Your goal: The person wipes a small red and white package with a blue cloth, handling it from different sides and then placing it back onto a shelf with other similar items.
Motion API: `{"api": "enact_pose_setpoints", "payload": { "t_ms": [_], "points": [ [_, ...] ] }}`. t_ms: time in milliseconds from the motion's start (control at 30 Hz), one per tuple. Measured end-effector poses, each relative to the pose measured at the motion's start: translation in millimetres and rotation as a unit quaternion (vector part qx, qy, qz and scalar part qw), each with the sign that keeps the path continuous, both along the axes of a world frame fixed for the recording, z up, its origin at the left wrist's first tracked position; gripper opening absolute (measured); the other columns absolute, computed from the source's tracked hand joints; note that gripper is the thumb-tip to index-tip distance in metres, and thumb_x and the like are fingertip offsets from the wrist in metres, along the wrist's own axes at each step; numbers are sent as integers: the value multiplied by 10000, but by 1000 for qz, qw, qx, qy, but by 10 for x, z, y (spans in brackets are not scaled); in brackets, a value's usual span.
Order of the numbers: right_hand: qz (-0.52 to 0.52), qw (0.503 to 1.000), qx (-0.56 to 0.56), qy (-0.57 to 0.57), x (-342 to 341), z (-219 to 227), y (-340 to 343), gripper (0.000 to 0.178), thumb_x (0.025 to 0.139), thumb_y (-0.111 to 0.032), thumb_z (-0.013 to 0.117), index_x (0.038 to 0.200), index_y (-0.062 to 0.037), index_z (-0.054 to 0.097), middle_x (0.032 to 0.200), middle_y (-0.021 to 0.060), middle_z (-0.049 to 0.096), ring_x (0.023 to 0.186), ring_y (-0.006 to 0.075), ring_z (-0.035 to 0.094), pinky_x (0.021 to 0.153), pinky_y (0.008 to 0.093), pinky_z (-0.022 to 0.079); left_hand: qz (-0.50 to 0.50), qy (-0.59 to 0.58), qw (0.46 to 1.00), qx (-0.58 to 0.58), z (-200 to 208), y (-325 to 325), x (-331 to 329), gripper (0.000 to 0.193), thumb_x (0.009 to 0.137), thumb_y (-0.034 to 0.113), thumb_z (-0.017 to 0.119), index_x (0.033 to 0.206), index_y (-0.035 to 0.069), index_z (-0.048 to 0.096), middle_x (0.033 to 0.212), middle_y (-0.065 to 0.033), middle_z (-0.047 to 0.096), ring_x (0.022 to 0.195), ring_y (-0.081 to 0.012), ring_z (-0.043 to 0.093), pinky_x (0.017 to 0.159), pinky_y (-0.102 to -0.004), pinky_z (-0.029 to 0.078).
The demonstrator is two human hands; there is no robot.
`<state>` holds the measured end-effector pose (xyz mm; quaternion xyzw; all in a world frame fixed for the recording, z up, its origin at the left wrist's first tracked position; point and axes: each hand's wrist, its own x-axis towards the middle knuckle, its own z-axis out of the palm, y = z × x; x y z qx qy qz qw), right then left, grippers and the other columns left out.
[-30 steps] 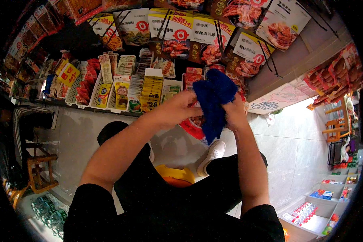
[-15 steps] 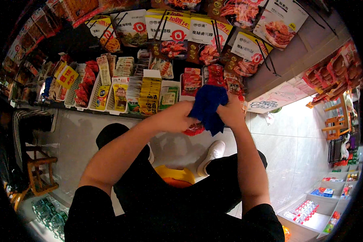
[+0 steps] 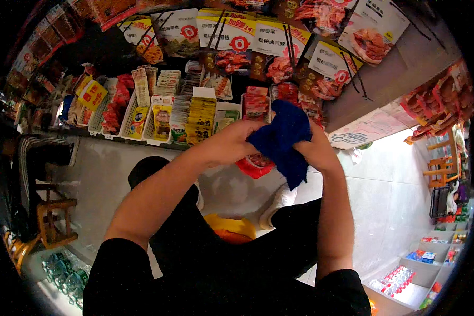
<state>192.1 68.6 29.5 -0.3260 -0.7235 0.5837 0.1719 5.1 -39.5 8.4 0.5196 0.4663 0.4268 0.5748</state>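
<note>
A dark blue cloth (image 3: 282,139) hangs in loose folds between my hands, over a red food packet (image 3: 255,166) with a clear or meaty-looking front. My left hand (image 3: 237,141) is closed at the packet's upper left, its fingertips partly hidden behind the cloth. My right hand (image 3: 319,150) grips the cloth from the right, the thumb pressed onto its surface. Most of the packet lies behind the cloth; only its lower part shows. Just beyond my hands is a shelf bin of red snack packets (image 3: 256,104).
White baskets (image 3: 126,126) of small snack packets line the shelf to the left, beside stacked yellow packets (image 3: 201,118). Larger food pouches (image 3: 279,45) hang above. A yellow stool (image 3: 229,229) is between my legs. A wooden stool (image 3: 55,221) stands left, low bins (image 3: 426,255) lower right.
The cloth has shifted right and spread wider, its lower corner hanging lower. More of the red packet shows beneath it. My right hand has moved slightly right, and the view has shifted a little.
</note>
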Motion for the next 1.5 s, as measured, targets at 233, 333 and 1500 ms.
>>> {"api": "enact_pose_setpoints", "payload": {
  "t_ms": [233,333,1500],
  "points": [
    [20,992,116,-46,39,-193,31,457,681,-26,560,1134,8,516,972,129,626,894,188,592,815,323,459,-41,124,991,27,-100,5,157,295,762,1,568,1057,12,563,1002,-113,631,928,-159,577,844,-311,445],
    [6,978,181,-106,24,-267,-18,425,671,-52,565,1090,17,530,946,164,627,863,209,603,795,336,464,-48,180,982,22,-162,-10,252,273,765,23,566,1038,13,567,989,-140,630,922,-176,584,839,-324,449],
    [-86,994,-59,36,226,-211,97,492,661,35,455,1145,1,536,965,97,631,850,169,596,776,287,474,51,-180,982,38,1,52,233,337,826,-30,491,1159,21,503,1036,-35,600,948,-104,549,837,-275,449]
  ]
}}
